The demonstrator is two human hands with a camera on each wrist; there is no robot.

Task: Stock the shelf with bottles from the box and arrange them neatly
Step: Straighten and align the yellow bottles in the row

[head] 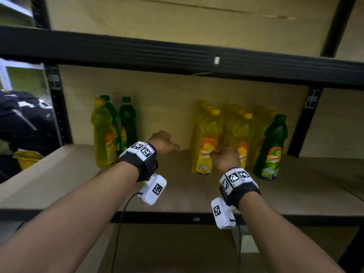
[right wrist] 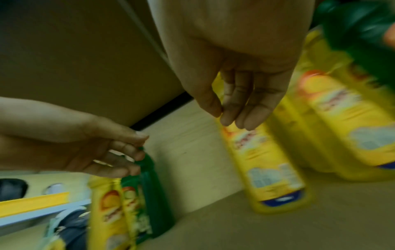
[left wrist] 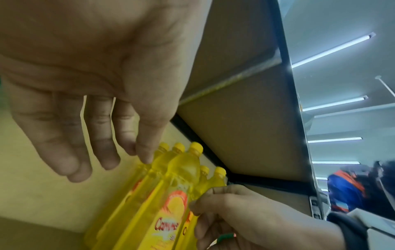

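While both hands sit over the shelf [head: 197,196] board, neither grasps anything. Left hand [head: 162,143] is released, fingers relaxed and extended, hovering just left of the yellow bottle cluster [head: 222,138], not touching it. Right hand [head: 225,159] is in front of the cluster, fingers loosely drawn together with nothing between them; contact with the front bottle label can't be confirmed. Cluster stands upright against the back panel. One green bottle [head: 271,147] stands just right of the cluster. Well left of the cluster: one yellow bottle [head: 103,134] and two green bottles [head: 127,123], upright.
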